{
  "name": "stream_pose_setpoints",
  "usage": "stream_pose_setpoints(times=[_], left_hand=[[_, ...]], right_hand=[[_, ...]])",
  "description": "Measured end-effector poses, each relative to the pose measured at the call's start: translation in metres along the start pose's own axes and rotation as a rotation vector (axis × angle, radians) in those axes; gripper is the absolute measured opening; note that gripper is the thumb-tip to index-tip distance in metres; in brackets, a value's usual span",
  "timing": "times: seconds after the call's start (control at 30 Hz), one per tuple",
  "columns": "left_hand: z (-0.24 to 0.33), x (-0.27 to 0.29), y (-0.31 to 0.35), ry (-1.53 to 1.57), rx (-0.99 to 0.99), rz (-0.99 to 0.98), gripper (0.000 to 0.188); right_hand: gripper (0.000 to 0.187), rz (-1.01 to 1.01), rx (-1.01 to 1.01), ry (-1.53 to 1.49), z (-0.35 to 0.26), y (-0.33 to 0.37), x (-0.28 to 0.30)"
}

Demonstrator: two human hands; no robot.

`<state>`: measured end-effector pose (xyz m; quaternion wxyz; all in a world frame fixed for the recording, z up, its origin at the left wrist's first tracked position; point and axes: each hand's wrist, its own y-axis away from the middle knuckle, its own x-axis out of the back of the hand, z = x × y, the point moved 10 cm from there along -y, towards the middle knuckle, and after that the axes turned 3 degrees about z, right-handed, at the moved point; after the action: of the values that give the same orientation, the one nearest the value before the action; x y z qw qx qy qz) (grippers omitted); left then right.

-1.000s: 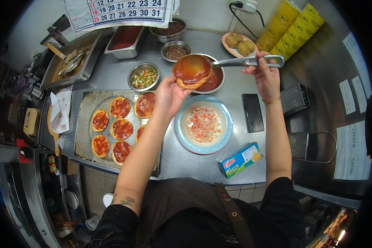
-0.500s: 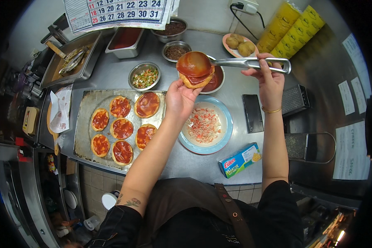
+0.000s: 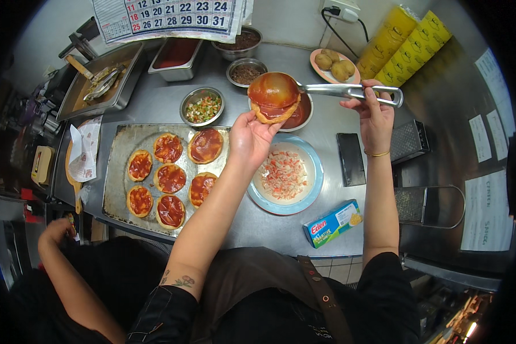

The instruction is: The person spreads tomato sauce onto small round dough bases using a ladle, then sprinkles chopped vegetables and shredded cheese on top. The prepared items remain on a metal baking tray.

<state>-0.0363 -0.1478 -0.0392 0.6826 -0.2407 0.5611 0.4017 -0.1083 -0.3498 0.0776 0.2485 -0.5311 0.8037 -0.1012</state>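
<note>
My left hand holds up a small round pizza crust with red sauce on its top. The ladle rests its bowl, coated in red sauce, on or just over that crust; I cannot tell if they touch. Its long metal handle is gripped by my right hand. Behind the crust, partly hidden, stands a bowl of red sauce. At the left, a baking tray carries several sauced crusts. A blue-rimmed bowl of chopped crab sticks sits below my hands.
Bowls of diced vegetables and ground meat stand behind. Potatoes lie on a plate. A black phone, a blue box and two graters are at the right. Another person's arm shows at lower left.
Another person has come into view at the lower left. The ladle and the crust have shifted only slightly; both my hands keep their hold.
</note>
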Motion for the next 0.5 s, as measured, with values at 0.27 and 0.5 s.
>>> stream_pose_setpoints(times=[0.27, 0.5], left_hand=[[-0.009, 0.010, 0.009, -0.048, 0.019, 0.036, 0.042], [-0.008, 0.013, 0.008, -0.149, 0.024, 0.015, 0.042]], right_hand=[[0.019, 0.095, 0.029, 0.054, -0.005, 0.001, 0.006], [0.021, 0.068, -0.053, 0.079, 0.003, 0.006, 0.002]])
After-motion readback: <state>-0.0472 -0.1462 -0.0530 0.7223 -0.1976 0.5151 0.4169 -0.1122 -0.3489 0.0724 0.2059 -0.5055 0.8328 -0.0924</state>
